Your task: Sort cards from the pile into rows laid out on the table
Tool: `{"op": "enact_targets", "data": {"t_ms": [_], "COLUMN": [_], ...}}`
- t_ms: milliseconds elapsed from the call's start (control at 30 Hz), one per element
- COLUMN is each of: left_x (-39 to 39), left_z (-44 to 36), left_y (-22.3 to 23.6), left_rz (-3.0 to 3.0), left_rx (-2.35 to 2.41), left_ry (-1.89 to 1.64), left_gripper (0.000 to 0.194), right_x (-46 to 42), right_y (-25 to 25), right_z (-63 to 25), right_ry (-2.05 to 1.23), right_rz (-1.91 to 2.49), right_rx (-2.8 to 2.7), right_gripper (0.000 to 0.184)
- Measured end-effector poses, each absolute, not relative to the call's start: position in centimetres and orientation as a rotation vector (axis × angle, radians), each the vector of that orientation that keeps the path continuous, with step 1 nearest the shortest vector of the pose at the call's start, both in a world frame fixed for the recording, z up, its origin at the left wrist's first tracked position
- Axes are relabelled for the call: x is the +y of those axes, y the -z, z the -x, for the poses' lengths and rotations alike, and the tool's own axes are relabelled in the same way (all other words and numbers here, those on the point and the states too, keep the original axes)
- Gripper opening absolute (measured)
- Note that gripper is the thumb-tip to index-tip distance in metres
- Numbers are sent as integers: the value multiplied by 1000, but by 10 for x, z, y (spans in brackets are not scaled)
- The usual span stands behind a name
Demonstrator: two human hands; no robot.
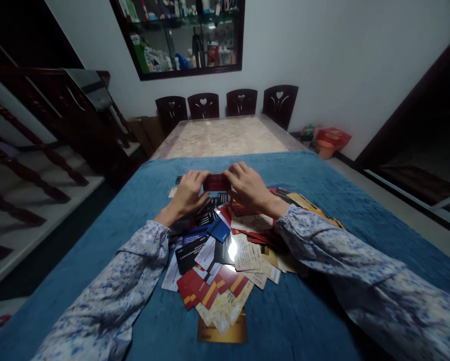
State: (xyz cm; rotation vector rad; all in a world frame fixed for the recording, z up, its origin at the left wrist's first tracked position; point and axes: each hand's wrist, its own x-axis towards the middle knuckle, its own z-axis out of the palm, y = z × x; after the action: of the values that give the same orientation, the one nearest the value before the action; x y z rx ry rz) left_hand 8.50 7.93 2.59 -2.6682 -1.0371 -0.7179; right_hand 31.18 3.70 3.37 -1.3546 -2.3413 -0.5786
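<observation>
A dark red card (216,182) is held up level above the table, pinched at its two short ends. My left hand (189,191) grips its left end between thumb and fingers. At the right end, my right hand (249,186) has its fingers closed on the same card. Beneath both hands spreads a loose pile of plastic cards (247,255), black, blue, red, cream and gold, overlapping one another. A blue card (219,229) lies on top near the middle, and a gold card (225,335) sticks out at the near end.
A blue cloth (142,210) covers the near part of the long table, whose bare patterned top (228,135) shows farther back. Two small cards (172,192) lie left of the pile. Several dark chairs (242,103) stand at the far end; a wooden railing (32,130) is at left.
</observation>
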Motion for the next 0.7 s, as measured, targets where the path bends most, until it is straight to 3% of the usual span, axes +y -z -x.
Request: {"op": "enact_targets", "data": {"t_ms": [267,700], "left_x": [101,125], "left_z": [-64,-55], "left_y": [-21,-7], "left_rz": [2667,2787], "left_rx": [-1148,-1331], "left_ry": [613,406], "left_gripper": [53,46], "right_x": [59,90], "right_y": [-40,-34], "right_z": [-290,-271], "right_ry": [382,89], "right_rz": [1430,1631], "right_rx": [-2460,-2593], "right_gripper": [38,36]}}
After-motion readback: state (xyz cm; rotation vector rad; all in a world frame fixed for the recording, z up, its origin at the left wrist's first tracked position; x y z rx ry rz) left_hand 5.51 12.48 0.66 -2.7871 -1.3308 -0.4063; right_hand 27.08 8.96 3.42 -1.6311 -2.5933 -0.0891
